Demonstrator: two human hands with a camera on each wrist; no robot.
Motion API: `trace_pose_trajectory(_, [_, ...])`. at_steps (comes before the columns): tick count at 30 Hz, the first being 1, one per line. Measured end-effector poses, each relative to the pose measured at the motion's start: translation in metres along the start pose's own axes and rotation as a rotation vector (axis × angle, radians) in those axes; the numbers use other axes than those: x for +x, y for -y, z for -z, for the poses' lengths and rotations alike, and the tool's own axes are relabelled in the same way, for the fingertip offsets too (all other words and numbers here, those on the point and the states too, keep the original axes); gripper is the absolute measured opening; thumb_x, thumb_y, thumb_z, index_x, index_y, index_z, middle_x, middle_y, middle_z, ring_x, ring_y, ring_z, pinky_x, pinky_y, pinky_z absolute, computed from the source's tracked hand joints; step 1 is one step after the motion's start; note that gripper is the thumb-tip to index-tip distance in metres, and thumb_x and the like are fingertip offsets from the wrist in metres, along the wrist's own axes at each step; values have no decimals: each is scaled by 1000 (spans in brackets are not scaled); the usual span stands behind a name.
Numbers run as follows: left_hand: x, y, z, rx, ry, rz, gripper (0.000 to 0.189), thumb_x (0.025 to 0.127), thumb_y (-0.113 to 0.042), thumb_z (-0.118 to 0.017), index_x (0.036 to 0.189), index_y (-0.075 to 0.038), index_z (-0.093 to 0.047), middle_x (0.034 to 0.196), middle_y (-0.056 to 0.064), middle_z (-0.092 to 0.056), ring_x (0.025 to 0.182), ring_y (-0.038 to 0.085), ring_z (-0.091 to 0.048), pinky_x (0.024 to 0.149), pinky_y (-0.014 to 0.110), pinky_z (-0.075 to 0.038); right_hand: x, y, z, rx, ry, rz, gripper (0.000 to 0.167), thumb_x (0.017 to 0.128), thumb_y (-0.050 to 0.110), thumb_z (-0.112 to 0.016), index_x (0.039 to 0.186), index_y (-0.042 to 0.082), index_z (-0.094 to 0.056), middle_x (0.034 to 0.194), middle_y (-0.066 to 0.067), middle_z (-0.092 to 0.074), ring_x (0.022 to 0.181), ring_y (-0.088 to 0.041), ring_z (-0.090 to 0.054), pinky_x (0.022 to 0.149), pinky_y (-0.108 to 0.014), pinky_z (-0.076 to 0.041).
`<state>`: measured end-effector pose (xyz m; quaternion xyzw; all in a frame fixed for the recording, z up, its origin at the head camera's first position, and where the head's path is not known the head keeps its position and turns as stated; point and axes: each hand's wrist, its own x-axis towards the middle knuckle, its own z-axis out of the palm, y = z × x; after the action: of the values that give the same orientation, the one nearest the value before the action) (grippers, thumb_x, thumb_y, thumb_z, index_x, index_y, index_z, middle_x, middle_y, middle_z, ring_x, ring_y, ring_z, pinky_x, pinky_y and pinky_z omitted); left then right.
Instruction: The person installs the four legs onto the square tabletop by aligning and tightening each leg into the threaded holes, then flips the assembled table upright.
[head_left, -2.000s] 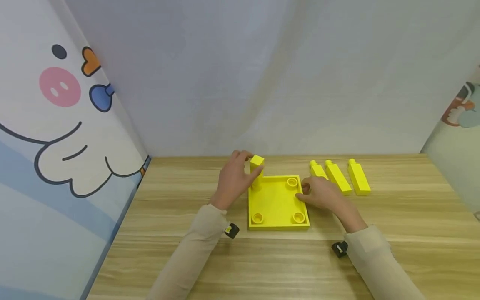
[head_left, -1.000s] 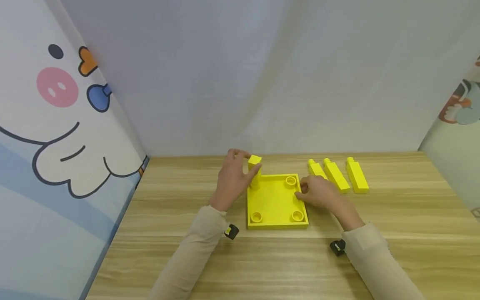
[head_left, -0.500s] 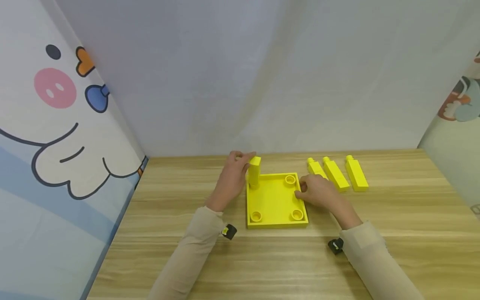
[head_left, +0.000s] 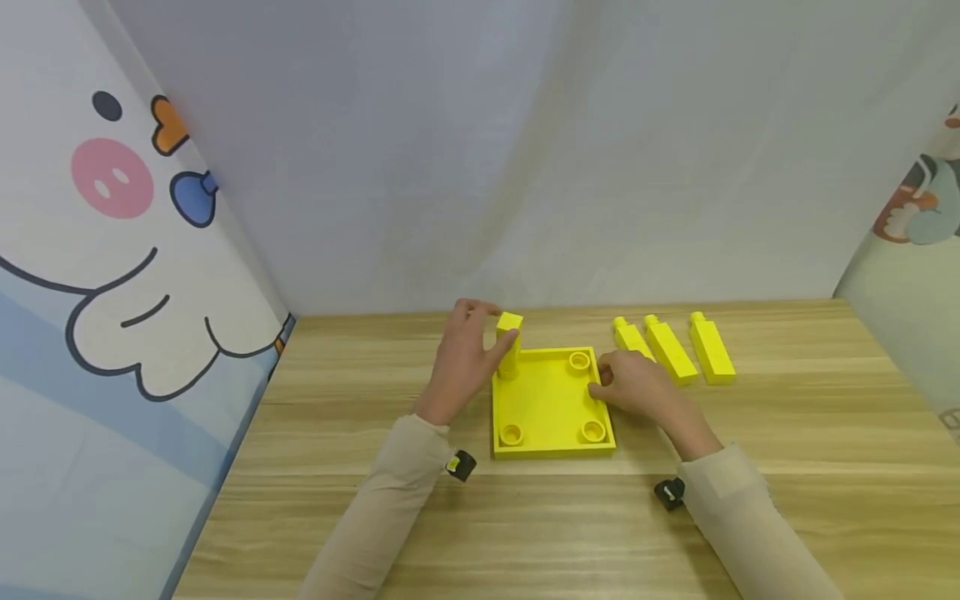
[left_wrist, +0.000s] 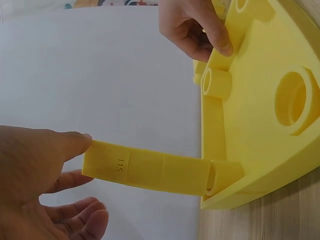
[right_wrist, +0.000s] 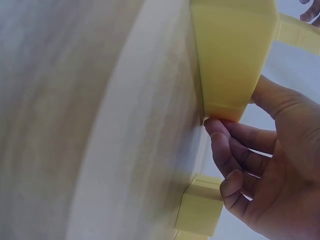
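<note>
A shallow yellow square tray (head_left: pixel 551 400) with a raised rim and round sockets at its corners lies on the table. At its far left corner a yellow square post (head_left: pixel 509 342) stands upright, its lower end at the socket. My left hand (head_left: pixel 465 358) pinches the top of the post between thumb and fingers. In the left wrist view, the post (left_wrist: pixel 150 167) bears the number 115, and a narrow gap shows at the socket ring. My right hand (head_left: pixel 637 385) grips the tray's right wall, thumb inside and fingertips outside, low by the table in the right wrist view.
Three more yellow posts with round ends lie right of the tray: one partly behind my right hand (head_left: pixel 632 337), a middle post (head_left: pixel 671 350) and a right post (head_left: pixel 712 350). A pale curtain (head_left: pixel 555 167) hangs behind the wooden table (head_left: pixel 555 533).
My left hand twisted over the post's top half a second ago and has turned back, thumb again on the near side. The post stays at the same corner; my right hand keeps its grip.
</note>
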<state>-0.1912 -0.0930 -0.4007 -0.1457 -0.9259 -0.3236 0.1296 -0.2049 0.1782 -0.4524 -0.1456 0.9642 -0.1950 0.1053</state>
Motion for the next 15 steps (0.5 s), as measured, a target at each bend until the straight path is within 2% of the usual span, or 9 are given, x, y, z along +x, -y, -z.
trace_pose_trajectory(4, [-1,1,3,18,23,-35,37,104,-24,-59,135,-4,-60,131,21,-54,112,33,-59,89,44,-56,0,1,0,-1,-6,-6,25,90,28,-67,76,13,-54,65,1,-44,61,-14,-41,56,-28,-30])
trace_pose_trajectory(9, [-1,0,6,33,67,-61,35,106,-7,-50,140,-7,-59,130,23,-53,106,34,-59,82,41,-57,0,0,1,-6,-4,-3,24,90,28,-67,77,12,-54,67,0,-46,62,-15,-42,56,-28,-30])
trace_pose_trajectory(12, [-2,0,7,34,82,-83,40,104,4,-46,140,-9,-59,129,25,-54,109,36,-60,82,42,-58,1,0,1,-7,3,0,23,90,28,-66,78,12,-55,67,0,-46,62,-15,-42,57,-29,-30])
trace_pose_trajectory(15, [-3,1,6,30,82,-101,41,104,6,-46,140,-8,-60,127,26,-55,110,38,-59,84,43,-58,1,0,0,-10,9,-2,23,91,28,-66,79,12,-56,67,0,-47,62,-15,-43,57,-29,-31])
